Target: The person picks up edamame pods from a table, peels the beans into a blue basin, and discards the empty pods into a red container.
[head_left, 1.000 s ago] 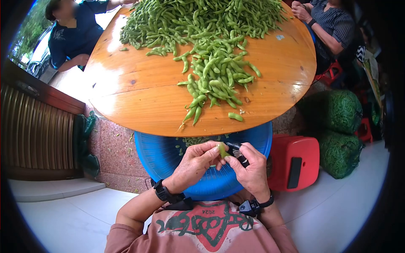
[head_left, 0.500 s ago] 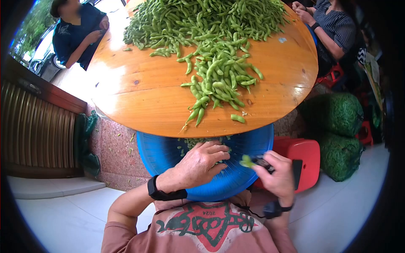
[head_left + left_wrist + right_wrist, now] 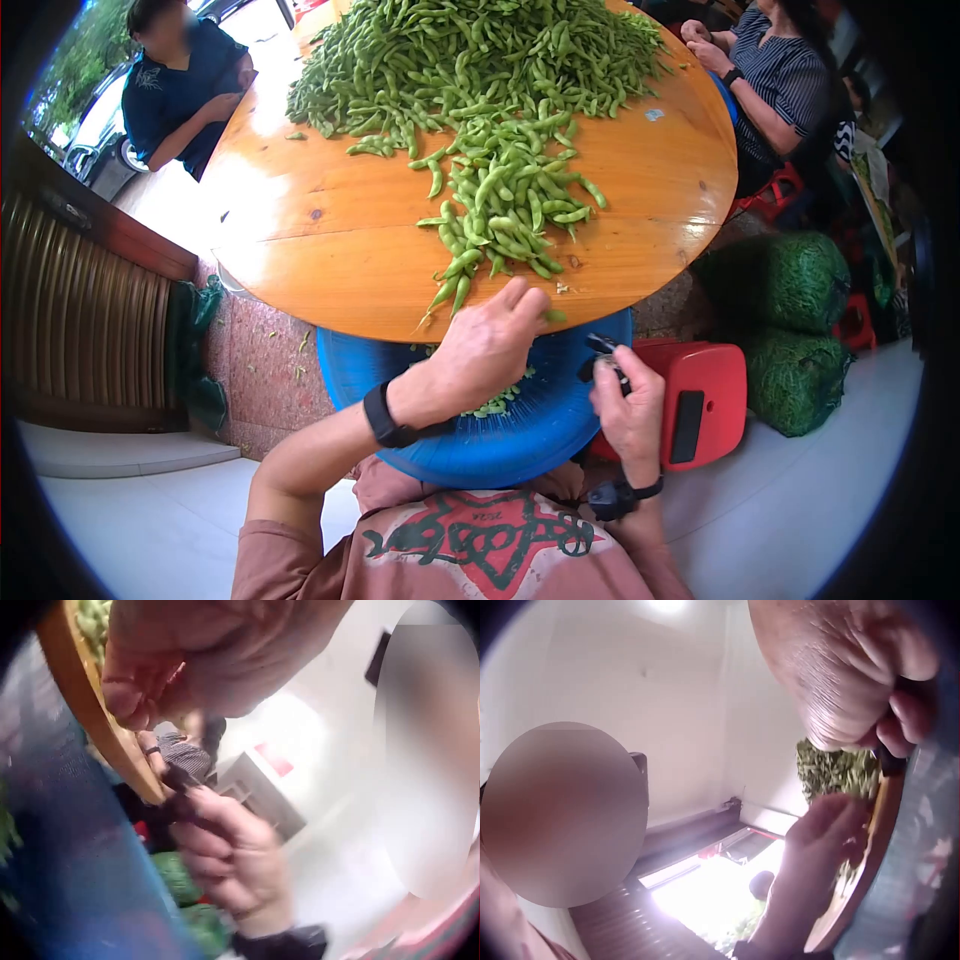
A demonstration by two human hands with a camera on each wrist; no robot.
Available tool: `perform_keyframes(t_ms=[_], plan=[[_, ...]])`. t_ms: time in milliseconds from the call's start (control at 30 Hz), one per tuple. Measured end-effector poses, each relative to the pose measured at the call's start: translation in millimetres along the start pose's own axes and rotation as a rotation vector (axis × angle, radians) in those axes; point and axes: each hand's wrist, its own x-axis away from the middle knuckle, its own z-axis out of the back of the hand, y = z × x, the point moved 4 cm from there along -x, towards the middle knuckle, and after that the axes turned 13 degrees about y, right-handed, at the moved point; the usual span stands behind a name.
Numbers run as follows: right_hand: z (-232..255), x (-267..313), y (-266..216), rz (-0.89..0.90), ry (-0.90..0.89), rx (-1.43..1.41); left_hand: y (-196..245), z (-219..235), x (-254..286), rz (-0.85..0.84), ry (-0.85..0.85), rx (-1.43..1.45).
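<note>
My left hand is at the front edge of the table. Its fingers curl down on a single green edamame pod, and the pod's end sticks out beside the fingertips. Over the right side of the blue basin, my right hand grips a small black tool; its exact kind is unclear. Shelled beans lie at the bottom of the basin, partly hidden by my left forearm. A trail of edamame pods runs from the big heap toward me.
The wooden table overhangs the basin. A red stool stands to the right, with full green net sacks behind it. One person is at the table's far left, another at the far right.
The hands have parted from the pod they held together. Green pieces seen in the right hand half a second ago are gone. My left hand has risen from the basin to the lone pod, which has shifted toward me.
</note>
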Motion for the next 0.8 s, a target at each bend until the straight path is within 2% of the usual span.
perform_keyframes(t_ms=[33,67,133,200,267,367,433,467,533,600,633,700,800], plan=[[-10.2,4.6,-4.1,-0.030,-0.038,-0.107,1.1,3.7,8.0,0.117,0.065,0.174],[-19.7,8.6,-9.2,-0.061,-0.078,-0.215,5.9,9.9,15.7,0.118,0.061,0.177],[-35.3,17.1,-16.5,-0.115,-0.157,-0.358,7.1,13.2,35.2,0.728,-0.234,0.548],[-46.6,21.1,-19.4,-0.138,-0.213,-0.411,9.9,10.2,52.9,0.692,-0.193,0.574],[-50.2,22.7,-15.7,-0.146,-0.255,-0.396,7.1,7.6,68.0,0.902,-0.134,0.660],[-52.5,23.7,-15.3,-0.178,-0.307,-0.423,4.8,4.2,79.3,0.937,-0.081,0.640],[-52.1,23.9,-16.8,-0.269,-0.389,-0.461,3.0,2.0,83.8,0.964,-0.045,0.658],[-52.9,24.1,-17.8,-0.271,-0.391,-0.459,2.8,1.2,84.8,0.977,-0.033,0.666],[-53.2,22.9,-21.1,-0.164,-0.380,-0.370,3.9,0.5,85.1,0.992,-0.020,0.675],[-53.2,21.9,-21.3,-0.141,-0.378,-0.355,10.1,8.2,78.0,0.736,0.056,0.439],[-52.9,21.7,-21.9,-0.115,-0.374,-0.341,10.6,6.8,78.1,0.738,0.055,0.439],[-50.4,22.7,-20.4,-0.121,-0.378,-0.340,13.6,10.0,74.8,0.610,0.168,0.302],[-50.2,22.9,-21.3,-0.121,-0.370,-0.328,15.2,7.1,75.3,0.575,0.195,0.248]])
